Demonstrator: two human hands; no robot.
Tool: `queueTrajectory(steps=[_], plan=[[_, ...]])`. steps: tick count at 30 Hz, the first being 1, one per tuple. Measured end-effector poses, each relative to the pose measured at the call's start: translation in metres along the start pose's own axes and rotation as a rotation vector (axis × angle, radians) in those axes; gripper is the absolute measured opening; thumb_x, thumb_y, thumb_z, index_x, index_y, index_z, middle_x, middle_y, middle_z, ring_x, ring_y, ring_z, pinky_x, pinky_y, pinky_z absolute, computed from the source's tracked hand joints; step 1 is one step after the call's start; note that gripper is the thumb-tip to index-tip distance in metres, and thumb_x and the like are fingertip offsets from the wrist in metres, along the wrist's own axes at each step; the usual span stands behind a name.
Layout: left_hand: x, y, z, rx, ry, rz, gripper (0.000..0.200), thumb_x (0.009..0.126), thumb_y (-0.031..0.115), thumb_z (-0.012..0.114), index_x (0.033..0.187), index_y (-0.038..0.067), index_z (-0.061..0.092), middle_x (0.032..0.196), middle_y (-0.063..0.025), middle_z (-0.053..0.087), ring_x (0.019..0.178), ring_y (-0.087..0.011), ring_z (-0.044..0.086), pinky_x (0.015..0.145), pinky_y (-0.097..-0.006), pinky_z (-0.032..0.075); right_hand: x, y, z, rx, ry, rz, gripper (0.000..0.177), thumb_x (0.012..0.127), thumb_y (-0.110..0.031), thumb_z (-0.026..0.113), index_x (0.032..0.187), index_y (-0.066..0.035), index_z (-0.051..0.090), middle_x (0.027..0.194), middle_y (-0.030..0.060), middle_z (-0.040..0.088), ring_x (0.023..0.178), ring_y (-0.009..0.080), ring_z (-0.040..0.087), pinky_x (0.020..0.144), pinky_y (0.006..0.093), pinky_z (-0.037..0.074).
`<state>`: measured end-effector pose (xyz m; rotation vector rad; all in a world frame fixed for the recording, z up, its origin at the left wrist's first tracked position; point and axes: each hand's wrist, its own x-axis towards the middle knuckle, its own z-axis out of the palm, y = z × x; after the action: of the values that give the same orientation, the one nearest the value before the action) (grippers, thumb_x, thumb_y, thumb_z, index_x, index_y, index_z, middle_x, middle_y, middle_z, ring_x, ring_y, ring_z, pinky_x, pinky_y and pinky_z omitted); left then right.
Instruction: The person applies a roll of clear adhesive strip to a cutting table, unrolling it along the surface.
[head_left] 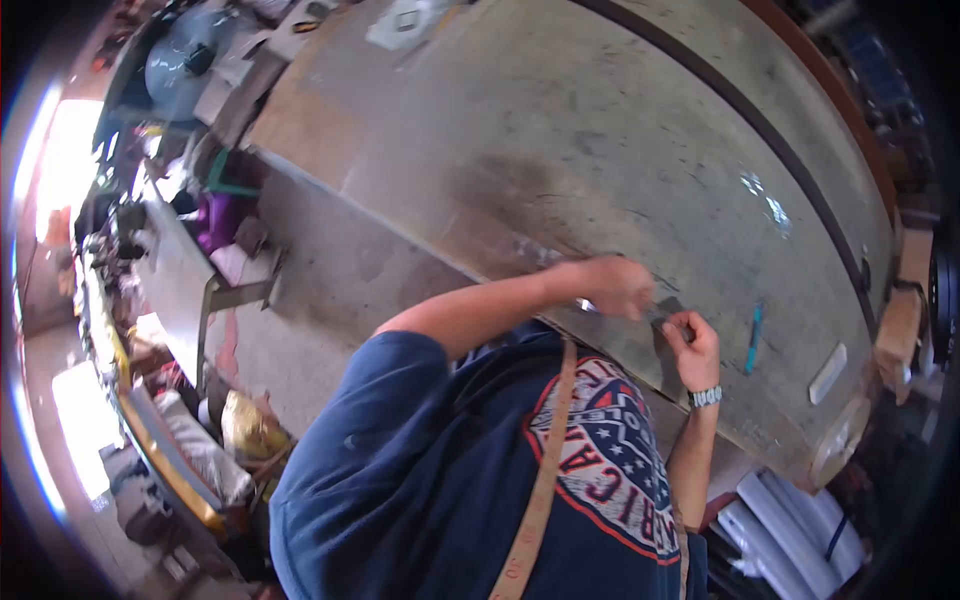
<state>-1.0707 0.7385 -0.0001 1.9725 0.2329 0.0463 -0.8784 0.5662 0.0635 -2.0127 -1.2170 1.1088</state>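
My left hand (620, 287) is over the near edge of the worn table (560, 130), blurred, its fingers curled in; I cannot make out what they hold. Close to its right, my right hand (692, 348) has thumb and fingertips pinched together, and anything between them is too small to name. A watch (705, 397) is on the right wrist. Something small and dark, possibly a shadow, shows between the two hands. To the right of my right hand lies a slim teal tool (755, 338), a pen or cutter. A tape measure (553, 450) hangs down over my shirt.
A pale bar (828, 374) and a round roll (840, 442) are at the table's right end. A long dark strip (740, 110) crosses the far side. White rolls (790, 540) stand below right. A fan (195, 60) and a bench (180, 270) are at left.
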Motion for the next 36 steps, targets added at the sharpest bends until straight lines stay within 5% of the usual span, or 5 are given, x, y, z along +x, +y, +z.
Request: queueTrajectory(steps=[3, 11, 20, 26, 36], plan=[[-0.027, 0.016, -0.078, -0.032, -0.315, -0.331, 0.031, 0.081, 0.028, 0.075, 0.099, 0.003, 0.077, 0.094, -0.015, 0.077, 0.09, -0.0265, 0.073, 0.079, -0.042, 0.055, 0.016, 0.0, -0.017, 0.174, 0.037, -0.009, 0.011, 0.097, -0.011, 0.072, 0.1, -0.001, 0.068, 0.083, 0.0033, 0.071, 0.073, 0.0086, 0.063, 0.067, 0.0266, 0.05], [-0.127, -0.021, -0.207, -0.428, 0.002, -0.631, 0.017, 0.081, 0.012, 0.081, 0.089, -0.002, 0.076, 0.077, -0.0072, 0.074, 0.075, -0.015, 0.071, 0.071, -0.0301, 0.056, 0.058, 0.019, -0.095, 0.305, 0.198, 0.114, 0.009, 0.099, -0.006, 0.069, 0.103, 0.001, 0.066, 0.088, 0.0027, 0.071, 0.077, 0.0111, 0.067, 0.07, 0.028, 0.054], [-0.057, -0.041, -0.342, -0.234, 0.104, -0.623, 0.014, 0.081, 0.007, 0.083, 0.087, -0.002, 0.074, 0.08, -0.0069, 0.072, 0.065, -0.0125, 0.065, 0.061, -0.0298, 0.052, 0.112, 0.052, -0.18, 0.325, 0.39, 0.228, 0.007, 0.099, -0.008, 0.071, 0.099, -0.002, 0.066, 0.083, 0.0036, 0.072, 0.068, 0.0108, 0.067, 0.06, 0.0265, 0.054], [0.024, -0.106, -0.411, 0.186, 0.201, -0.284, 0.014, 0.08, 0.003, 0.082, 0.09, -0.001, 0.073, 0.075, -0.0074, 0.069, 0.064, -0.015, 0.064, 0.058, -0.03, 0.052, 0.183, 0.077, -0.215, 0.271, 0.469, 0.305, 0.009, 0.095, -0.009, 0.072, 0.098, -0.002, 0.066, 0.082, 0.005, 0.072, 0.065, 0.0121, 0.068, 0.056, 0.0266, 0.051], [0.046, -0.138, -0.434, 0.367, 0.292, -0.581, 0.014, 0.08, 0.005, 0.078, 0.093, 0.001, 0.072, 0.079, -0.0079, 0.07, 0.074, -0.0169, 0.068, 0.068, -0.0336, 0.054, 0.248, 0.11, -0.233, 0.035, 0.38, 0.442, 0.014, 0.088, -0.012, 0.079, 0.095, -0.004, 0.07, 0.084, 0.0044, 0.072, 0.07, 0.0118, 0.068, 0.061, 0.0284, 0.054]])
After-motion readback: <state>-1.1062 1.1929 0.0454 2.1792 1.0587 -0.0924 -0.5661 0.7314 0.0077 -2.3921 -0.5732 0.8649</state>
